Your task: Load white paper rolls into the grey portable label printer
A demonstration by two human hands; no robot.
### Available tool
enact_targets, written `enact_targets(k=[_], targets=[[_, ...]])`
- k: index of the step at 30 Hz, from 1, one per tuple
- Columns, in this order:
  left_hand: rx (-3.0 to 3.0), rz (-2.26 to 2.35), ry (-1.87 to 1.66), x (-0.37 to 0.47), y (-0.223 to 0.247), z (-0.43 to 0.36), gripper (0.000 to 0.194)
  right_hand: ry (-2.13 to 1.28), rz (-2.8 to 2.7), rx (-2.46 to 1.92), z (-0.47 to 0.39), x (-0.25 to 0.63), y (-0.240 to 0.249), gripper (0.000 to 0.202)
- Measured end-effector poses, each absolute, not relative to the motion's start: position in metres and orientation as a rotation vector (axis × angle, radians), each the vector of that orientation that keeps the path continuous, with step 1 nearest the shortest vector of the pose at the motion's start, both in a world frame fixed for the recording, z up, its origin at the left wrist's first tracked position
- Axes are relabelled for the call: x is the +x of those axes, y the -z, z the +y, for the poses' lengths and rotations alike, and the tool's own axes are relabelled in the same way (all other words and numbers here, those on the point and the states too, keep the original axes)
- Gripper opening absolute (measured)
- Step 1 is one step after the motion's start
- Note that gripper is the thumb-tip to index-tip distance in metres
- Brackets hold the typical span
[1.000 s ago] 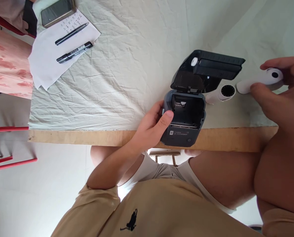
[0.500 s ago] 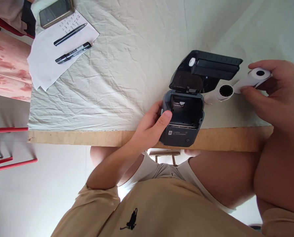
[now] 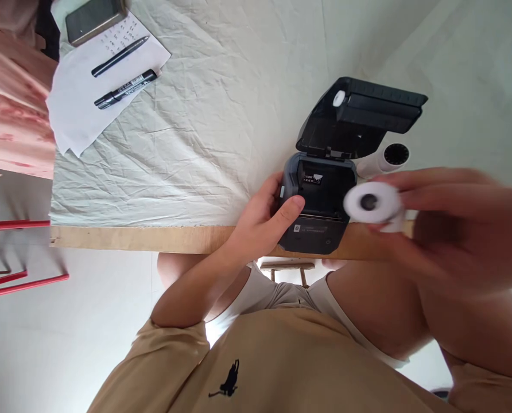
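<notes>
- Clamps the black printer (image 3: 316,235) in the left hand (image 3: 258,221), thumb over its side rim, at the cloth's front edge, partly over the wooden strip (image 3: 144,240).
- Has the printer's lid (image 3: 368,109) swung open, away from the body.
- Bears a Bluetooth-like symbol on the front panel, beside print too small to read; carries another small printed label inside the bay, also unreadable.
- Pinches a white roll (image 3: 387,201) between thumb and fingers of the right hand (image 3: 466,229), close by the bay's right side; probably in motion, judging by the blur.
- Keeps the hands apart, each on its own object.
- Shows a second roll (image 3: 372,164) beyond, near the lid, with a dark core.
- At far left on the pale cloth (image 3: 221,115), has paper sheets (image 3: 75,97) with illegible handwriting, under a phone (image 3: 94,22), a pen (image 3: 120,56) and a black marker (image 3: 125,89) with white lettering too blurred to read.
</notes>
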State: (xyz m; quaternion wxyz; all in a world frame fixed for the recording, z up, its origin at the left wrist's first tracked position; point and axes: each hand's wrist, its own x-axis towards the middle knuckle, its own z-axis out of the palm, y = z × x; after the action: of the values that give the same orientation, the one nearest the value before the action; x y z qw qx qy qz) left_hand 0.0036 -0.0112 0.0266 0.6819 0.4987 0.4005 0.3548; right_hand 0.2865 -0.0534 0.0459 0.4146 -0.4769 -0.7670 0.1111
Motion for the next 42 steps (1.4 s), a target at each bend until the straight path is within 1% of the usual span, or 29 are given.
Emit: enact_targets(k=[3, 7, 11, 15, 17, 24, 29, 32, 34, 38, 40, 42], targets=[[1.147, 0.876, -0.789, 0.002, -0.023, -0.010, 0.080, -0.120, -1.931, -1.032, -0.030, 0.261, -0.046, 0.027], [1.169, 0.877, -0.764, 0.001, -0.022, -0.009, 0.084, 0.064, -2.061, -0.963, -0.014, 0.259, -0.048, 0.034], [1.152, 0.869, -0.745, 0.001, -0.025, -0.010, 0.085, 0.082, -2.090, -0.956, -0.016, 0.263, -0.049, 0.030], [1.134, 0.889, -0.726, 0.002, -0.029, -0.010, 0.088, 0.156, -1.918, -0.989, -0.016, 0.259, -0.045, 0.039], [1.131, 0.906, -0.713, 0.002, -0.031, -0.011, 0.087, 0.208, -1.886, -0.987, -0.016, 0.257, -0.042, 0.039], [1.151, 0.905, -0.729, 0.001, -0.031, -0.010, 0.077, 0.093, -1.948, -1.061, -0.018, 0.250, -0.035, 0.030], [1.171, 0.882, -0.758, 0.000, -0.026, -0.010, 0.079, 0.027, -2.023, -0.969, -0.016, 0.256, -0.042, 0.033], [1.145, 0.859, -0.765, 0.000, -0.024, -0.011, 0.077, -0.015, -2.053, -0.921, -0.019, 0.259, -0.047, 0.032], [1.128, 0.839, -0.780, -0.001, -0.022, -0.012, 0.084, -0.048, -2.068, -0.909, -0.021, 0.259, -0.049, 0.029], [1.146, 0.826, -0.780, -0.002, -0.020, -0.013, 0.119, -0.140, -2.182, -0.834, -0.024, 0.258, -0.048, 0.023], [1.197, 0.900, -0.779, -0.001, -0.021, -0.013, 0.125, -0.162, -2.217, -0.789, -0.024, 0.258, -0.046, 0.018], [1.225, 0.932, -0.782, 0.000, -0.023, -0.013, 0.127, -0.161, -2.170, -0.768, -0.023, 0.259, -0.045, 0.007]])
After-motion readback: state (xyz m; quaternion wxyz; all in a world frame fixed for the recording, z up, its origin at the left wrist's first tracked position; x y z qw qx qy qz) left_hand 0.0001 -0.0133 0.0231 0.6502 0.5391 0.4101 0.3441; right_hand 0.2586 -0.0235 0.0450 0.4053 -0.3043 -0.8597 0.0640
